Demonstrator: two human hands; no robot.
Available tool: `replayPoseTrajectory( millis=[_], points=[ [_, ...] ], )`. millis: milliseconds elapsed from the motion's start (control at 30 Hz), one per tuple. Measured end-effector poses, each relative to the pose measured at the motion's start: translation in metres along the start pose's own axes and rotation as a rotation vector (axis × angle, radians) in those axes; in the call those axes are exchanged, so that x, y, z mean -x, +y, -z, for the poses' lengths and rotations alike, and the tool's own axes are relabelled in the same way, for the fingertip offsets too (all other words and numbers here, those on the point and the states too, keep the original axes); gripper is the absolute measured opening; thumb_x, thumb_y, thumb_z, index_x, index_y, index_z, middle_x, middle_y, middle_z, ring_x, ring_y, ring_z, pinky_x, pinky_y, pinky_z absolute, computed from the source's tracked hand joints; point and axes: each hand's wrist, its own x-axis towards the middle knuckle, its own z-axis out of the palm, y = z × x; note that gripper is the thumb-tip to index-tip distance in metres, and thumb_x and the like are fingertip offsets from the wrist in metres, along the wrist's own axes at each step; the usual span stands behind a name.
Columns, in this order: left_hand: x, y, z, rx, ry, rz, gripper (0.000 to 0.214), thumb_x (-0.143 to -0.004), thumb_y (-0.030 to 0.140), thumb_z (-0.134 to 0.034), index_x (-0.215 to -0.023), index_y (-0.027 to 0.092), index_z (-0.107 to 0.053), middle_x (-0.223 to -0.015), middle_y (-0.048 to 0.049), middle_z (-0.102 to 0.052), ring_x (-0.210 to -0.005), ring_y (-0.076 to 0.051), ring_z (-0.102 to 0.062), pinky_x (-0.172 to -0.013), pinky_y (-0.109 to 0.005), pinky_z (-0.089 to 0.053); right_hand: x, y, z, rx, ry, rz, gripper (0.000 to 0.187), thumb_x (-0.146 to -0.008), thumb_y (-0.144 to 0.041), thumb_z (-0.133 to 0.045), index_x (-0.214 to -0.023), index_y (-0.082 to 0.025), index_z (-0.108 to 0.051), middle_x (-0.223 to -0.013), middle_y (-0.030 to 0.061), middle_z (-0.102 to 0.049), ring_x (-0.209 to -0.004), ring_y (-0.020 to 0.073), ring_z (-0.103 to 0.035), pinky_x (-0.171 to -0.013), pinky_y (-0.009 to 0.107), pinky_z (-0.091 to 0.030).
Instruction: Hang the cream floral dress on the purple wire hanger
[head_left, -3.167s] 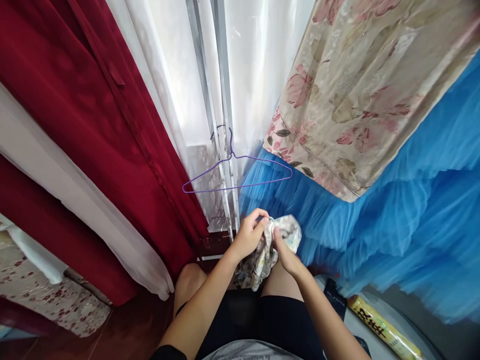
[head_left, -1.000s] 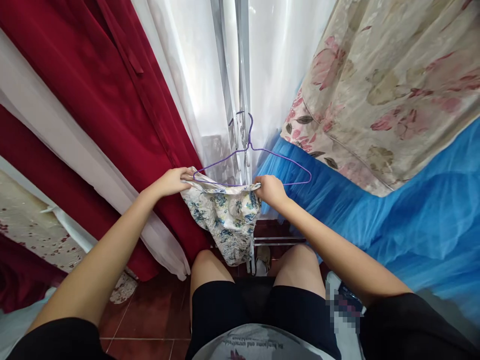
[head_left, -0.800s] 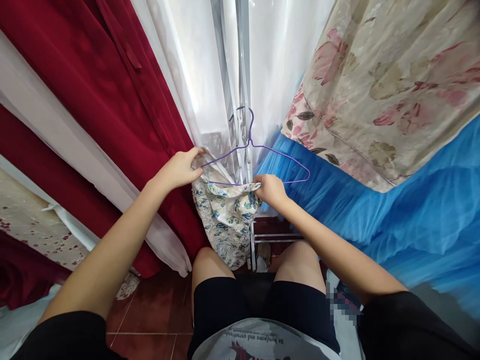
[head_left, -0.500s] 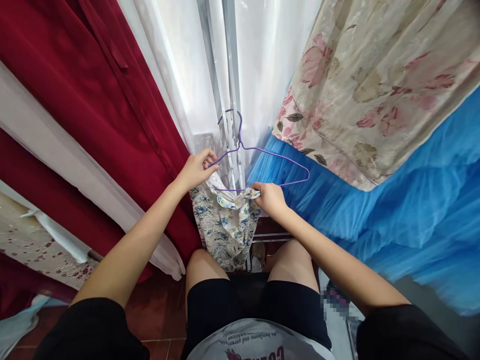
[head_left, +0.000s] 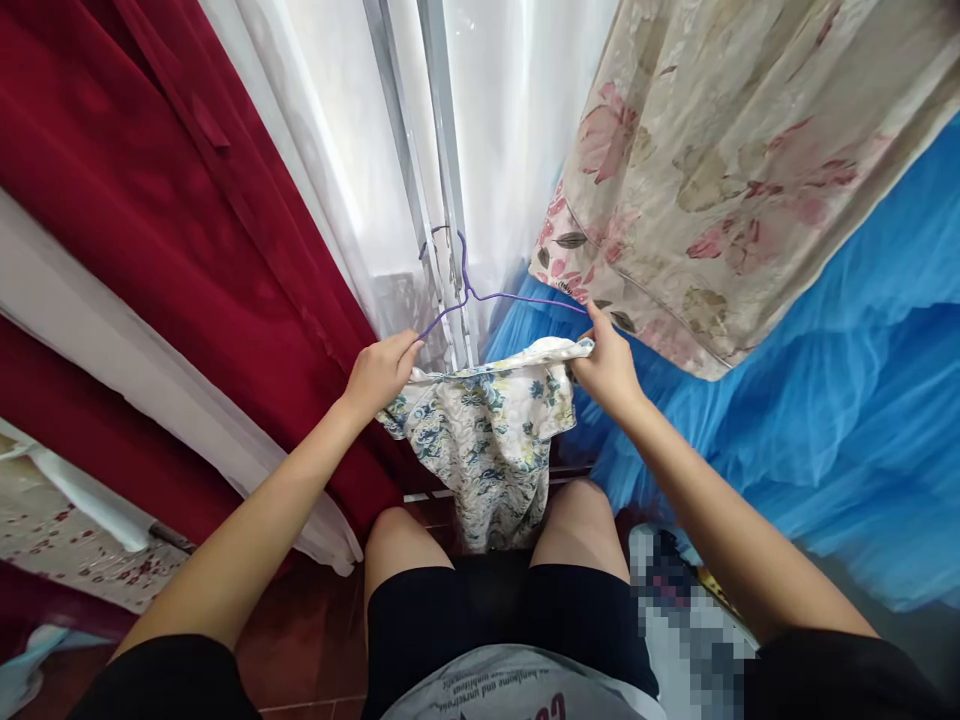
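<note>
A small white garment with a blue and yellow floral print (head_left: 487,430) hangs between my hands, its neckline stretched wide. My left hand (head_left: 384,372) is closed at its left shoulder, with the left arm of the purple hanger (head_left: 495,296) running into the fingers. At the other shoulder my right hand (head_left: 606,362) pinches the cloth, thumb against the hanger's right end. The hanger's hook points up and away from me, and its lower bar is hidden by the garment. Below, the cloth drops between my knees.
Dark red drapes (head_left: 187,200) and white fabric (head_left: 510,110) hang ahead and left. Grey metal poles (head_left: 439,120) rise in the middle. On the right hang a beige floral cloth (head_left: 720,180) and blue tulle (head_left: 765,440). Reddish tiles (head_left: 300,630) cover the floor.
My right hand has moved right and up to the hanger's right end, pulling the neckline wide. The garment now spreads across the hanger's lower part. My left hand has shifted slightly down.
</note>
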Motion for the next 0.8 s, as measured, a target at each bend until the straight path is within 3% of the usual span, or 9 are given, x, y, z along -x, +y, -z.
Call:
replayPoseTrajectory(
  millis=[67,133,233,300,433,533,633,700,800],
  points=[
    [0.001,0.001,0.007,-0.042,0.011,0.036,0.033,-0.105,0.041,-0.041,-0.100,0.021,-0.067,-0.093,-0.0075,-0.066,-0.083,-0.022,-0.063,-0.071,-0.031,-0.042,-0.007,-0.003,0.011,0.062,-0.075,0.015,0.075,-0.070,-0.014,-0.054,-0.144,-0.002,-0.057,-0.108,0.0189,-0.076,-0.097,0.0328,-0.069,-0.086,0.041,-0.052],
    [0.004,-0.003,0.016,-0.033,0.041,0.094,0.032,-0.103,0.045,-0.046,-0.102,0.022,-0.068,-0.101,-0.0077,-0.066,-0.089,-0.023,-0.063,-0.074,-0.031,-0.043,-0.011,-0.010,0.023,0.094,-0.158,0.032,0.051,-0.070,-0.014,-0.055,-0.117,-0.005,-0.074,-0.099,0.0166,-0.077,-0.094,0.0320,-0.069,-0.084,0.038,-0.051],
    [0.010,-0.016,0.026,0.045,0.072,0.217,0.032,-0.096,0.051,-0.058,-0.107,0.022,-0.067,-0.104,-0.0059,-0.068,-0.093,-0.023,-0.063,-0.076,-0.030,-0.043,-0.014,-0.020,0.045,0.048,-0.343,-0.022,0.014,-0.074,-0.022,-0.062,-0.074,-0.012,-0.073,-0.064,0.0043,-0.067,-0.066,0.0217,-0.062,-0.062,0.029,-0.044],
    [0.015,-0.025,0.030,0.085,0.040,0.301,0.037,-0.094,0.056,-0.059,-0.107,0.023,-0.067,-0.097,-0.0039,-0.069,-0.087,-0.022,-0.063,-0.073,-0.029,-0.041,-0.017,-0.026,0.057,-0.027,-0.462,-0.074,0.016,-0.072,-0.026,-0.070,-0.061,-0.015,-0.067,-0.053,-0.0017,-0.056,-0.054,0.0147,-0.051,-0.053,0.026,-0.037],
    [0.022,-0.036,0.031,0.123,-0.019,0.341,0.049,-0.098,0.062,-0.047,-0.087,0.020,-0.069,-0.074,-0.0014,-0.064,-0.069,-0.018,-0.056,-0.064,-0.028,-0.036,-0.020,-0.030,0.069,-0.283,-0.637,-0.115,0.021,-0.063,-0.029,-0.086,-0.061,-0.015,-0.070,-0.054,-0.0047,-0.056,-0.052,0.0105,-0.046,-0.052,0.024,-0.035],
    [0.020,-0.042,0.027,0.187,0.053,0.332,0.047,-0.097,0.060,-0.049,-0.087,0.019,-0.069,-0.078,-0.0021,-0.066,-0.072,-0.018,-0.056,-0.066,-0.027,-0.038,-0.018,-0.024,0.066,-0.526,-0.740,-0.164,0.029,-0.058,-0.030,-0.093,-0.057,-0.015,-0.069,-0.053,-0.0048,-0.058,-0.050,0.0101,-0.048,-0.051,0.024,-0.037],
    [0.017,-0.049,0.021,0.301,0.069,0.379,0.044,-0.095,0.059,-0.052,-0.094,0.019,-0.071,-0.086,-0.0030,-0.069,-0.077,-0.019,-0.058,-0.071,-0.027,-0.042,-0.013,-0.011,0.055,-0.770,-0.857,-0.254,0.030,-0.062,-0.034,-0.093,-0.063,-0.013,-0.073,-0.064,0.0026,-0.070,-0.059,0.0159,-0.062,-0.058,0.027,-0.048],
    [0.017,-0.053,0.017,0.364,0.061,0.404,0.044,-0.095,0.059,-0.053,-0.096,0.019,-0.071,-0.088,-0.0033,-0.070,-0.080,-0.019,-0.059,-0.073,-0.027,-0.044,-0.006,0.000,0.042,-0.930,-0.876,-0.339,0.034,-0.062,-0.040,-0.093,-0.071,-0.011,-0.076,-0.070,0.0079,-0.075,-0.063,0.0192,-0.069,-0.062,0.030,-0.054],
    [0.019,-0.056,0.013,0.390,0.072,0.413,0.043,-0.094,0.058,-0.053,-0.097,0.019,-0.070,-0.091,-0.0037,-0.069,-0.083,-0.020,-0.059,-0.075,-0.027,-0.046,0.010,0.011,0.019,-1.122,-0.761,-0.443,0.039,-0.059,-0.045,-0.092,-0.076,-0.014,-0.076,-0.069,0.0078,-0.075,-0.060,0.0208,-0.071,-0.060,0.031,-0.058]
  ],
)
